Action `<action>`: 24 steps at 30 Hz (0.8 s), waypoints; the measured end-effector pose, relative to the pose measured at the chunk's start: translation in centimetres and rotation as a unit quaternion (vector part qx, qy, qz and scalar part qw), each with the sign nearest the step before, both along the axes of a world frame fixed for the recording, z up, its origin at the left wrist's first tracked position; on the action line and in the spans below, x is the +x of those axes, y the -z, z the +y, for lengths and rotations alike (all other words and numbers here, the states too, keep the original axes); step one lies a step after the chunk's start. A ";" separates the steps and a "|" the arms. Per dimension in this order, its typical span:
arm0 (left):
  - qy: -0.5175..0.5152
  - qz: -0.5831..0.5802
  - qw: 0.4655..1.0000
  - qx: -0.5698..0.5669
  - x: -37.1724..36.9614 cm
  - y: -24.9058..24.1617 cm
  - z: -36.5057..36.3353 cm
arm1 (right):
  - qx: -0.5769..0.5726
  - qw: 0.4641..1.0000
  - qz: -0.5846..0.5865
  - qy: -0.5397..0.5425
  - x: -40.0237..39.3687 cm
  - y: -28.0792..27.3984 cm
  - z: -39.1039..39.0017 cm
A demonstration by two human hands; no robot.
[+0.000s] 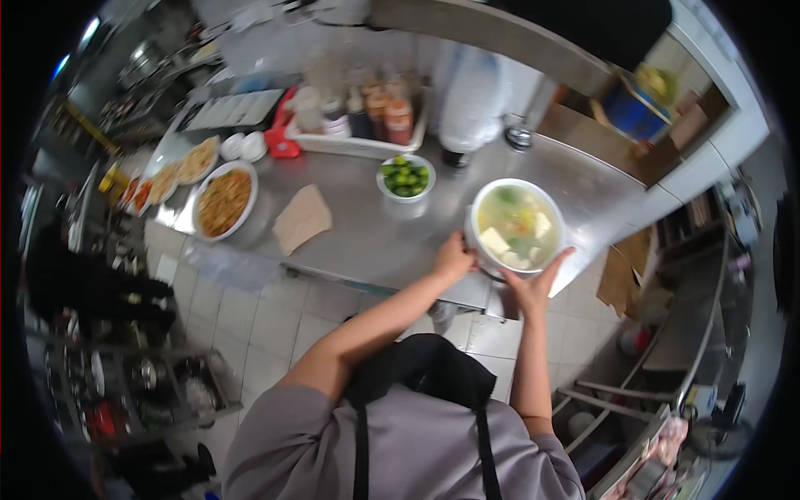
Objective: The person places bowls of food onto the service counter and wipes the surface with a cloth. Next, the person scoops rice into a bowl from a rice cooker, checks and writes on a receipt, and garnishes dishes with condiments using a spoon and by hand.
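A round white bowl of soup (518, 225) with pale tofu-like cubes, green leaves and cloudy yellowish broth is between my hands, at the right part of the steel counter (367, 233). My left hand (456, 257) grips its lower left side. Against the lower right side is my right hand (535, 282), its thumb stretched up along the wall. Whether the bowl's base touches the counter is hidden. Left of it stands a small white bowl of chopped green vegetables (406, 177). A beige cloth (302, 218) lies farther left.
An oval dish of noodle-like food (223, 201) and more plates stand at the left. Sauce bottles (397, 121) fill a white tray (354, 148) at the back. Plastic bags (475, 100) hang behind the bowls. A steel shelf (492, 37) overhangs the counter.
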State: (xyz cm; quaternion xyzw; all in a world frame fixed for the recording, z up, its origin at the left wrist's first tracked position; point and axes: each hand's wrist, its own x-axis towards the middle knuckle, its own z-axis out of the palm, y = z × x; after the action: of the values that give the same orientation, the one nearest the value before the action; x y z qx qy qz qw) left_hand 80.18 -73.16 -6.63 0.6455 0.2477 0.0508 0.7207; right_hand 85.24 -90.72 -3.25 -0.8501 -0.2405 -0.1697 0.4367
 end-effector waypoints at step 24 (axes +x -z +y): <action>-0.074 -0.050 0.990 0.108 -16.5 -5.9 6.2 | 0.090 0.925 0.157 -0.333 -14.6 -0.4 13.5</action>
State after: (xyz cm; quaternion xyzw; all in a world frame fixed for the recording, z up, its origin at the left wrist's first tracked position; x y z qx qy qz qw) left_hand 63.66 -66.98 -0.76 0.6963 0.2517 0.1625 0.6522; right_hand 70.68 -77.25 -2.87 -0.6941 -0.4220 0.1000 0.5745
